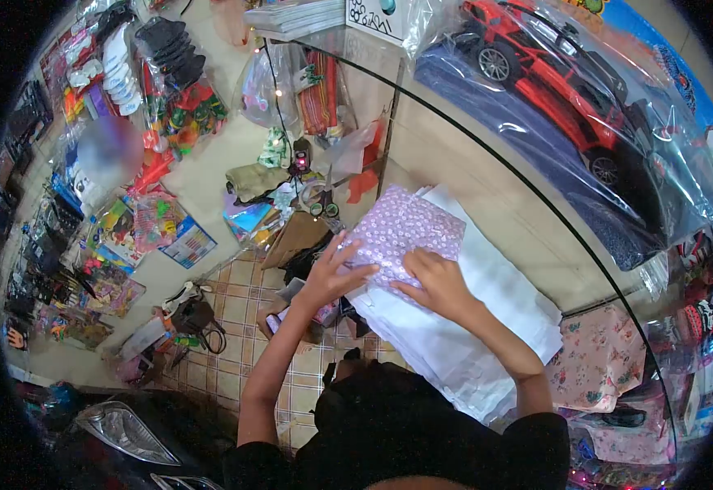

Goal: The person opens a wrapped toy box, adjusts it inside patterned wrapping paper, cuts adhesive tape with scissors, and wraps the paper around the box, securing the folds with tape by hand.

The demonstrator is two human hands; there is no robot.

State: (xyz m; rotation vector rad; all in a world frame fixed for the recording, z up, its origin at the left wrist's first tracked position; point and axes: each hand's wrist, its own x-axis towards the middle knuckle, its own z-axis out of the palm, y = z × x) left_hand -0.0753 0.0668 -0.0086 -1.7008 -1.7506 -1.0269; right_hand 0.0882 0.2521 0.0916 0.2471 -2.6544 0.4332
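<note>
A flat rectangular package in purple paper with small white flowers [409, 224] lies on a stack of white sheets [495, 282]. At its left edge is my left hand [330, 276], fingers spread and the thumb reaching onto the paper. My right hand [438, 282] rests on the lower right part of the package, its fingers bent and its thumb pointing left along the lower edge. The fingers seem to press or pinch the paper there; what lies under them is hidden. Scissors with dark handles [324, 210] lie to the left, beyond my left hand.
A glass counter edge [528, 175] curves around the right side. On the glass stands a bagged red toy car [544, 90]. Pink floral paper [597, 359] sits at the right. Packaged toys [181, 122] hang at the left, above a tiled floor [238, 306]. A motorbike's front [128, 433] is at lower left.
</note>
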